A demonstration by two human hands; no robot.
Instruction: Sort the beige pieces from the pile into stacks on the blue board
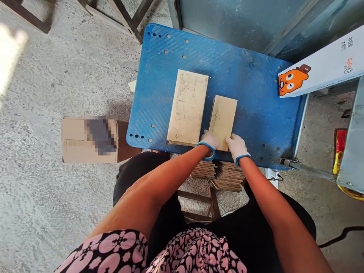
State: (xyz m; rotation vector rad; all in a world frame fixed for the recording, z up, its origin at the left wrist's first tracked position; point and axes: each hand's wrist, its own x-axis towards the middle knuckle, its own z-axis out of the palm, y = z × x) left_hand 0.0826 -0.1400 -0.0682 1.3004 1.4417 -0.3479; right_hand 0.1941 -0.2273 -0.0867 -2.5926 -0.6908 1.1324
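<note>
A small stack of thin tan rectangular boards (224,117) lies on a blue plastic tabletop (153,91). Both hands wear white knit gloves with blue cuffs. My left hand (211,139) grips the stack's near left corner, its fingers partly hidden behind the wrist. At the near right corner, my right hand (237,146) has its thumb on the top board and its fingers closed along the edge. Just left of these boards lies a larger stack of tan boards (188,108), dark specks over its top face. My left forearm passes near its lower right corner.
Below the table's near edge are piles of similar boards (230,176) between my legs. A cardboard box (89,140) with a blurred patch stands on the floor at left. A white printed carton (321,64) overhangs the table's right end. Metal panels (227,22) border the far side.
</note>
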